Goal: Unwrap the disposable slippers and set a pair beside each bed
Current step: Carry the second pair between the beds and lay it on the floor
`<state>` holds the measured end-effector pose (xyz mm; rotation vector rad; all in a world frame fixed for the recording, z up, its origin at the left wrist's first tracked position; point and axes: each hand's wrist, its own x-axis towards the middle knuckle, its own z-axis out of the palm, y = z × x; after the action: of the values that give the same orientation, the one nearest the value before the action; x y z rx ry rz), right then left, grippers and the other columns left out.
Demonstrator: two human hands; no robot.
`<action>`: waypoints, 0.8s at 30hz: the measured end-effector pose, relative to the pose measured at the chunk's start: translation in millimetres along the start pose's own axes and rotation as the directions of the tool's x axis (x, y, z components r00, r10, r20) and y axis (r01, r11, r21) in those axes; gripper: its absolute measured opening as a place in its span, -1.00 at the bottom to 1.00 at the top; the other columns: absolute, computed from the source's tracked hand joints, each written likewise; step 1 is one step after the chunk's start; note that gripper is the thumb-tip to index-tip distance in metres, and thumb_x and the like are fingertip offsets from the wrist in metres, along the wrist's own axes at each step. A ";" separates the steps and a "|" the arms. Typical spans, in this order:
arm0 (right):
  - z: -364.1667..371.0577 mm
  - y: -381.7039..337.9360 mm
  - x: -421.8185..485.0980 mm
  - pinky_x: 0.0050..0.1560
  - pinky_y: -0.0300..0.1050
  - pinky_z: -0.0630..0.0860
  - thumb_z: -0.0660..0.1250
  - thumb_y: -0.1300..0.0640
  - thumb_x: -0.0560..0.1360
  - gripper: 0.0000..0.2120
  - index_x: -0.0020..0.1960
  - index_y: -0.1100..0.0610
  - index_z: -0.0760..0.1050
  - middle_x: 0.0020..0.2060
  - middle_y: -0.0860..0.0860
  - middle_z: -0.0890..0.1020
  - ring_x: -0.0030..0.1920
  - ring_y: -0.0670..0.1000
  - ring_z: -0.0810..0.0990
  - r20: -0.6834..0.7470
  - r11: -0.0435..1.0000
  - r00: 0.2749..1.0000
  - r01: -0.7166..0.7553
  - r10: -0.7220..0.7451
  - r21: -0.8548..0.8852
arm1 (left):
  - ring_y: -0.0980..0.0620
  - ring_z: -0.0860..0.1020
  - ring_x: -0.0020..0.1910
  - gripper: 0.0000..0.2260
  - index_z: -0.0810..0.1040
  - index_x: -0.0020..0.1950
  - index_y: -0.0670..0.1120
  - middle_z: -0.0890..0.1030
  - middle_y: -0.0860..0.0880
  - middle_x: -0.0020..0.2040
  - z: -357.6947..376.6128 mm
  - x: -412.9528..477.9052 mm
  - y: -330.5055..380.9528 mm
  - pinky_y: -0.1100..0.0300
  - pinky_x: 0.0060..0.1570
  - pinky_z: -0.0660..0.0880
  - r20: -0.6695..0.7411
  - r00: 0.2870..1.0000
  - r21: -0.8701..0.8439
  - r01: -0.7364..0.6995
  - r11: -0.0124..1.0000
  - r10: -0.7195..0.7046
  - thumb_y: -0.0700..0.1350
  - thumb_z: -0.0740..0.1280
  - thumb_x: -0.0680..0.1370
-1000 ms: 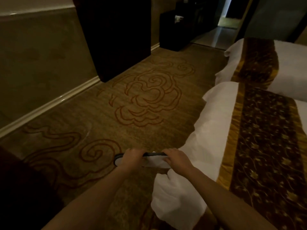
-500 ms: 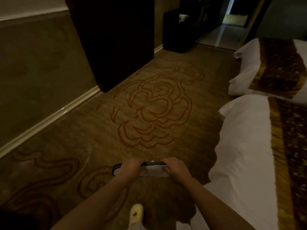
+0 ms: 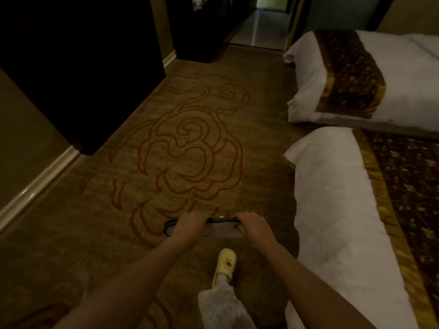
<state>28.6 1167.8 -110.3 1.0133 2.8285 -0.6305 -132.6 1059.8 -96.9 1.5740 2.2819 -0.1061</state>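
Both of my hands hold a flat white slipper pack with a dark edge (image 3: 222, 230) level in front of me, above the carpet. My left hand (image 3: 190, 223) grips its left part and my right hand (image 3: 253, 225) grips its right end. Whether a wrapper still covers it I cannot tell. The near bed (image 3: 332, 210), white with a brown and gold runner, lies just to the right of my hands. A second bed (image 3: 308, 74) of the same kind stands farther back on the right.
Patterned brown carpet (image 3: 185, 148) stretches ahead. A tall dark cabinet (image 3: 83, 67) stands on the left against the wall, with a pale skirting board (image 3: 35, 188) below. A doorway (image 3: 261, 24) opens at the far end. My foot in a yellow clog (image 3: 225, 262) is below my hands.
I have walked forward along the near bed, so both beds have slid right and the far bed shows more. My foot has stepped into view. My hands keep the same grip.
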 end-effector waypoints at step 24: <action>-185.7 242.3 451.8 0.13 0.01 0.42 0.16 0.08 0.57 -0.75 0.21 0.05 0.44 0.14 0.05 0.56 0.18 0.09 0.48 -0.002 0.974 0.977 -0.215 0.215 0.071 | -0.07 0.59 -0.01 -0.78 0.51 0.16 -0.05 0.63 -0.09 0.07 -182.4 562.7 7.0 0.10 -0.10 0.50 0.060 0.978 0.024 -0.203 0.979 0.201 -0.05 0.18 0.58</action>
<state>-160.1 1679.3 -117.6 1.3148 2.6690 -0.7062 -347.4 1610.7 -116.1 1.7846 2.0733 -0.1316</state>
